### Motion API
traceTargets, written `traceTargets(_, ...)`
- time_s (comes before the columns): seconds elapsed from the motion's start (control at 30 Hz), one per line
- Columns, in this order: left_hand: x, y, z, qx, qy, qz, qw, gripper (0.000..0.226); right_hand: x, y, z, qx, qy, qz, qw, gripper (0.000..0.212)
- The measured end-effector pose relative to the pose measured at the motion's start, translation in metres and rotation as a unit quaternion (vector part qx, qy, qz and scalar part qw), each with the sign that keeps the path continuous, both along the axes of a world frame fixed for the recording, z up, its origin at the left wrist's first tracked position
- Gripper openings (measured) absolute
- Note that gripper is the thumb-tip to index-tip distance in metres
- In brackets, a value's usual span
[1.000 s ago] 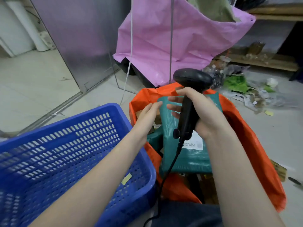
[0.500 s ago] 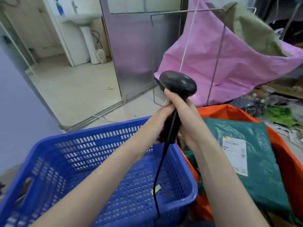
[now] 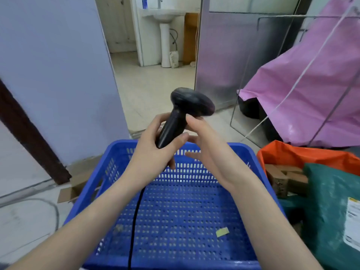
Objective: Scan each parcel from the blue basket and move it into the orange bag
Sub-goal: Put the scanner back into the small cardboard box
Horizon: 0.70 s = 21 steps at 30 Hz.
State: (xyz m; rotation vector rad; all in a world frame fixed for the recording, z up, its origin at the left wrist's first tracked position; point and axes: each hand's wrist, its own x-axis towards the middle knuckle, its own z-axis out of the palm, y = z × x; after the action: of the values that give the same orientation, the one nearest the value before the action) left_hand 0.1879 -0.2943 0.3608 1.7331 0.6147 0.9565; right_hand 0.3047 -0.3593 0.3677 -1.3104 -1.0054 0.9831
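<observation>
My left hand (image 3: pixel 155 151) grips the handle of a black barcode scanner (image 3: pixel 187 106), held upright above the far rim of the blue basket (image 3: pixel 194 221). Its cable hangs down into the basket. My right hand (image 3: pixel 210 149) is beside the handle with fingers spread, its fingertips just off the scanner. The basket holds no parcels, only a small yellow scrap of tape (image 3: pixel 222 231). At the right stands the orange bag (image 3: pixel 303 154), with a green parcel (image 3: pixel 329 203) bearing a white label and brown boxes (image 3: pixel 282 178) inside.
A pink sack (image 3: pixel 311 94) hangs on a wire frame behind the orange bag. A metal panel (image 3: pixel 224 55) and an open doorway with a white sink (image 3: pixel 165 16) lie ahead. Flattened cardboard (image 3: pixel 74 188) lies on the floor at the left.
The scanner passed from my right hand to my left, and the right hand's fingers have opened. The view swung left, so the basket is now central and the orange bag at the right edge.
</observation>
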Motion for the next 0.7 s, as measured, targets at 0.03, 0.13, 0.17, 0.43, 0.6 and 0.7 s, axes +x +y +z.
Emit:
traceTargets(0.03,-0.010,0.008,-0.003,0.002,0.006,0.008,1.000,0.026,-0.007,0.006,-0.003,-0.005,-0.005,0.006,1.000,0.052)
traceTargets(0.13,-0.040,0.029,-0.012,-0.003,0.034,0.021,0.999,0.022,-0.026,0.024,-0.015,-0.013,-0.032,0.011,0.999,0.028)
traceTargets(0.17,-0.050,0.037,-0.015,-0.002,0.046,0.022,0.999,0.021,-0.033,0.031,-0.019,-0.017,-0.045,0.013,0.999,0.027)
traceTargets(0.43,-0.126,0.116,-0.038,-0.031,0.136,0.022,0.990,0.021,-0.096,0.108,-0.053,-0.042,-0.057,0.053,0.996,0.044)
traceTargets(0.6,-0.179,0.173,-0.058,0.025,0.171,0.094,0.981,0.011,-0.140,0.162,-0.076,-0.075,-0.077,0.094,0.990,0.054)
traceTargets(0.7,-0.213,0.206,-0.076,0.052,0.219,0.170,0.960,0.012,-0.163,0.192,-0.094,-0.103,-0.098,0.136,0.980,0.058)
